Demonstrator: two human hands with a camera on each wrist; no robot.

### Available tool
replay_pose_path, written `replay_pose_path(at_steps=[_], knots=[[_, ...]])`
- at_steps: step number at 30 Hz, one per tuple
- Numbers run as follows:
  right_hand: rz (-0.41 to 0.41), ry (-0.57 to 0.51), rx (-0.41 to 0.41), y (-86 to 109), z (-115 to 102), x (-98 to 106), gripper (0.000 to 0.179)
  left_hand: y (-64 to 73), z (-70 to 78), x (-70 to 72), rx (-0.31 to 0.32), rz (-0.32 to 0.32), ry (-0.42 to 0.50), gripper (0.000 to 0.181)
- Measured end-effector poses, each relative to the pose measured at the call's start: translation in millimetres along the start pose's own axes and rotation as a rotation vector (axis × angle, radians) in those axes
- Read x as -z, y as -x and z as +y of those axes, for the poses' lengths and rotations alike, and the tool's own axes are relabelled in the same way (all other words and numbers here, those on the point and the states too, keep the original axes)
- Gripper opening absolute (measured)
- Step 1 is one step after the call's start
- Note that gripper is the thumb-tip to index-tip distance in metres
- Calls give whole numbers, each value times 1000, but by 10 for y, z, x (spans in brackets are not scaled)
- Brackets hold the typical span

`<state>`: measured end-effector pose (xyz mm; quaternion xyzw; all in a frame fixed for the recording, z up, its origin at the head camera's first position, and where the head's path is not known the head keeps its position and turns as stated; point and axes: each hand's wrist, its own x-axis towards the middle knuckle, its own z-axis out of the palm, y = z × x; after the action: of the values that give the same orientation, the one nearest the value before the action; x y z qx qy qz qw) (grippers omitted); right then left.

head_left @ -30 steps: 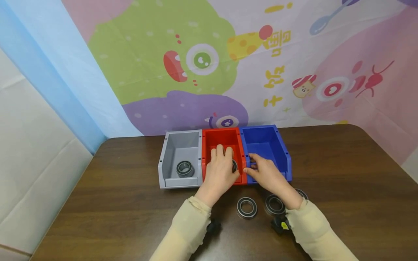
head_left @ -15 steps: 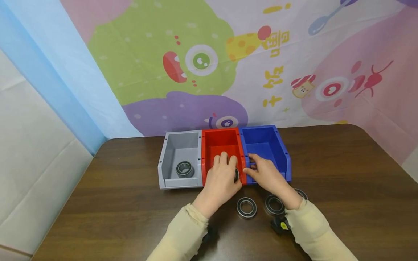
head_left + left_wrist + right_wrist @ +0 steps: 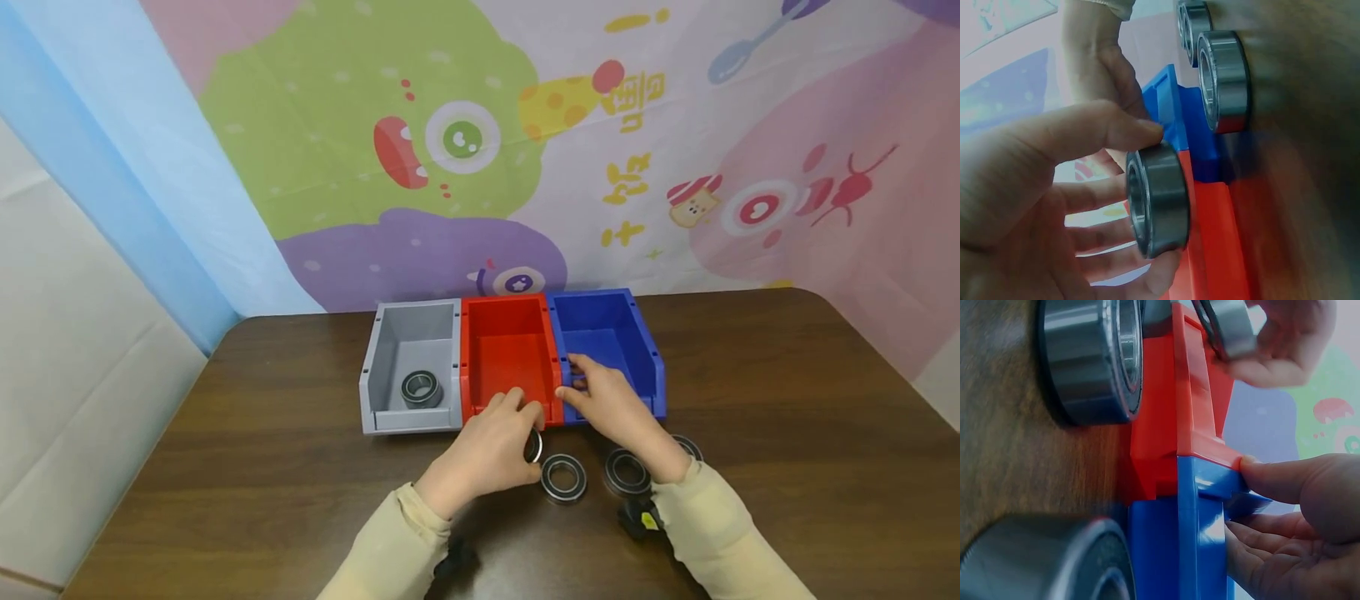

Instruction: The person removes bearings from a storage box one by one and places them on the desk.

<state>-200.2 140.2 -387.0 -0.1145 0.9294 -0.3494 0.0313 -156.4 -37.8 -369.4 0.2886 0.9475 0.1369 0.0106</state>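
My left hand (image 3: 483, 450) holds a ball bearing (image 3: 1163, 200) by its outer rim, thumb on one side and fingertips on the other. That hand is just in front of the red bin (image 3: 517, 358), over its front edge. With thumb and fingers my right hand (image 3: 611, 404) pinches the side wall where the red bin meets the blue bin (image 3: 596, 308); its fingers reach inside the blue one. Another bearing (image 3: 421, 398) lies in the grey bin (image 3: 371, 400) at the left. No bearing shows in the red bin.
On the brown table (image 3: 247, 467), one bearing (image 3: 548, 480) lies close to my left hand. A second bearing (image 3: 612, 475) and a third bearing (image 3: 693, 447) are by my right wrist, the third partly hidden. A cartoon-printed cloth (image 3: 337, 150) hangs behind the bins.
My left hand has drawn back from inside the red bin to in front of it, bringing the bearing out. My right hand has kept its grip on the bin wall.
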Motion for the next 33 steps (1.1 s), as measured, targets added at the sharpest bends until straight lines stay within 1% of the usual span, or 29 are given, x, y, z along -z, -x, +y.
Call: replay_pose_path(at_steps=[2,5,12,19,25,33], knots=[[1,3,1,4,-3,-1,56,24,-4,-12,-8,-32,-20,36],[4,1,2,5,-10,-2,55,41,-10,-29,-1,-66,-42,37],[-1,2,0,-1,-14,-4,56,68,-13,-39,16,-109,-66,36],[-13,-5,-12,2,-5,2,56,79,-11,-120,-8,-176,-113,43],[-12,2,-12,5,-6,7,57,79,10,-168,-4,-201,-122,44],[-11,8,-8,7,-16,10,56,83,10,-203,-1,-199,-134,44]])
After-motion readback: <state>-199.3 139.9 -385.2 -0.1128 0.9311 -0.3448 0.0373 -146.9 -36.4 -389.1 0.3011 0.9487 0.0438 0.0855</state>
